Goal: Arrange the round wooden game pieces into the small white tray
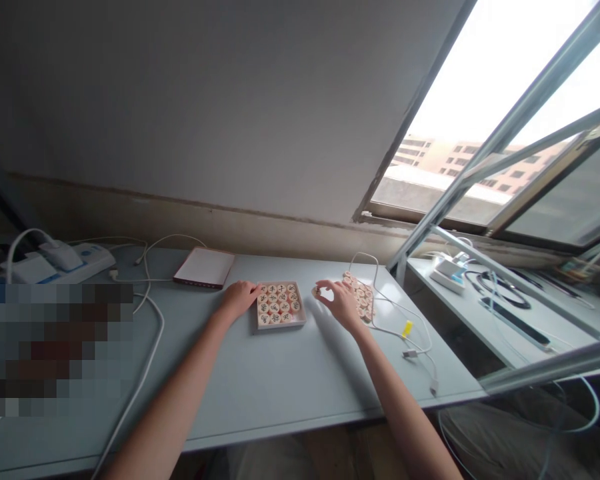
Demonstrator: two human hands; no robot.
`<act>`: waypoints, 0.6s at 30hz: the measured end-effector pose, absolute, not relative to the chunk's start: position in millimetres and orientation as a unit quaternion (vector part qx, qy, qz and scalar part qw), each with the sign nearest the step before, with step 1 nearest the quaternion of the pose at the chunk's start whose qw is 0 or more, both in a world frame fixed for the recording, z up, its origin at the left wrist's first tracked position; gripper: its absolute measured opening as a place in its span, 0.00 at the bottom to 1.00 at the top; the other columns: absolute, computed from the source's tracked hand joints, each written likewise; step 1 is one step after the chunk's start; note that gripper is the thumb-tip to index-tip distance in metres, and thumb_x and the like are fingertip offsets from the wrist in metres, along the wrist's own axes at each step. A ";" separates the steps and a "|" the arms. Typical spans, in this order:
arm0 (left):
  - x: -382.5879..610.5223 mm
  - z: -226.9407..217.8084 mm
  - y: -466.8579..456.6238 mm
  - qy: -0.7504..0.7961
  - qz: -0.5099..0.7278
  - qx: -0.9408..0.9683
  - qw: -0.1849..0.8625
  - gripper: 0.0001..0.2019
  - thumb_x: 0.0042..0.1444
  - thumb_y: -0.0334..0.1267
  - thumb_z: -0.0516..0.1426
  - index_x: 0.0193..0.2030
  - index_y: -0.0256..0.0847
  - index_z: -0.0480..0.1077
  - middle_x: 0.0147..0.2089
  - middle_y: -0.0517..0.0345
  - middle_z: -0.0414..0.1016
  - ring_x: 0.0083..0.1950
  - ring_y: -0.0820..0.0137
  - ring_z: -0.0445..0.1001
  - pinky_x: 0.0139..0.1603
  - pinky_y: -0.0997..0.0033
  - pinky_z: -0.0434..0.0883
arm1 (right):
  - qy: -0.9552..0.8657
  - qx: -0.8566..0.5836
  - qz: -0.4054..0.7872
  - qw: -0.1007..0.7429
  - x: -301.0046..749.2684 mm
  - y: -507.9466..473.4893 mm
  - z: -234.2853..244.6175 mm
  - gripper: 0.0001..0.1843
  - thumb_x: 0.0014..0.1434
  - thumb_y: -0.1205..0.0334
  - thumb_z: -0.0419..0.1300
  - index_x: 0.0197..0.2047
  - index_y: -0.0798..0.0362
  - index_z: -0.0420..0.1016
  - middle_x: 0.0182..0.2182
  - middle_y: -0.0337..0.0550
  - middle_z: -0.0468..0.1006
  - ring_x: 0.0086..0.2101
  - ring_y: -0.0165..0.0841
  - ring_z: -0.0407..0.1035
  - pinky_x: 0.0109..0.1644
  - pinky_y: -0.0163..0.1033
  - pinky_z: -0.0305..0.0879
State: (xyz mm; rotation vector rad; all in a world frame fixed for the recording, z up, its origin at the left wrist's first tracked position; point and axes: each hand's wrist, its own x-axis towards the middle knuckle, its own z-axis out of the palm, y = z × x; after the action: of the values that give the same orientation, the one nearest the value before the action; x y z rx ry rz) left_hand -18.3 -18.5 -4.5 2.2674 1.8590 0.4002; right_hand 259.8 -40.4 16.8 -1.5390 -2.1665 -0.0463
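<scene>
Hands apart: left hand, of unclear grip, at the box's left edge, presumably for steadiness; right hand clamped on one disc, best pinched lightly.

Both bare forearms reach forward, the right fingers pinched.

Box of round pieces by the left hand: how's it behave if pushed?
The box probably slides rather than tips: it sits low and wide on the smooth-looking table. Its round pieces likely shift little, packed closely in rows, though the gap at the near right corner may let neighbours slip.
</scene>
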 end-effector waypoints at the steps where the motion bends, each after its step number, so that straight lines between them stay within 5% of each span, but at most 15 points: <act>1: -18.2 -4.7 -18.4 0.626 0.134 0.763 0.091 0.25 0.59 0.48 0.40 0.31 0.38 0.74 0.32 0.46 0.76 0.34 0.66 0.73 0.31 0.72 0.60 | -0.799 -0.547 0.012 0.251 253.6 -46.0 19.4 0.13 0.56 0.53 0.53 0.43 0.46 0.66 0.38 0.38 0.75 0.39 0.33 0.67 0.54 0.48 0.46; 7: -17.3 -6.7 -18.1 0.633 0.133 0.758 0.088 0.25 0.59 0.48 0.40 0.32 0.38 0.75 0.33 0.46 0.76 0.34 0.66 0.73 0.32 0.73 0.60 | -0.843 -0.475 0.093 0.232 230.1 -77.6 25.9 0.12 0.56 0.53 0.54 0.43 0.46 0.64 0.40 0.35 0.74 0.41 0.31 0.66 0.58 0.49 0.41; 18: -15.8 -2.2 -21.2 0.636 0.140 0.753 0.097 0.26 0.59 0.49 0.40 0.31 0.38 0.75 0.33 0.45 0.76 0.35 0.64 0.73 0.32 0.71 0.60 | -0.866 -0.471 -0.044 0.163 226.4 -99.4 22.8 0.13 0.59 0.57 0.51 0.48 0.42 0.67 0.52 0.41 0.65 0.51 0.36 0.58 0.59 0.53 0.39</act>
State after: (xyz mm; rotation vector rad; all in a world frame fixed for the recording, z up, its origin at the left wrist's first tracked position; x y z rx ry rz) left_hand -15.8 -21.2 -2.2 2.2290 1.8826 0.4150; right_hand 226.4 -99.4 22.8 -1.3421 -2.4696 -0.1266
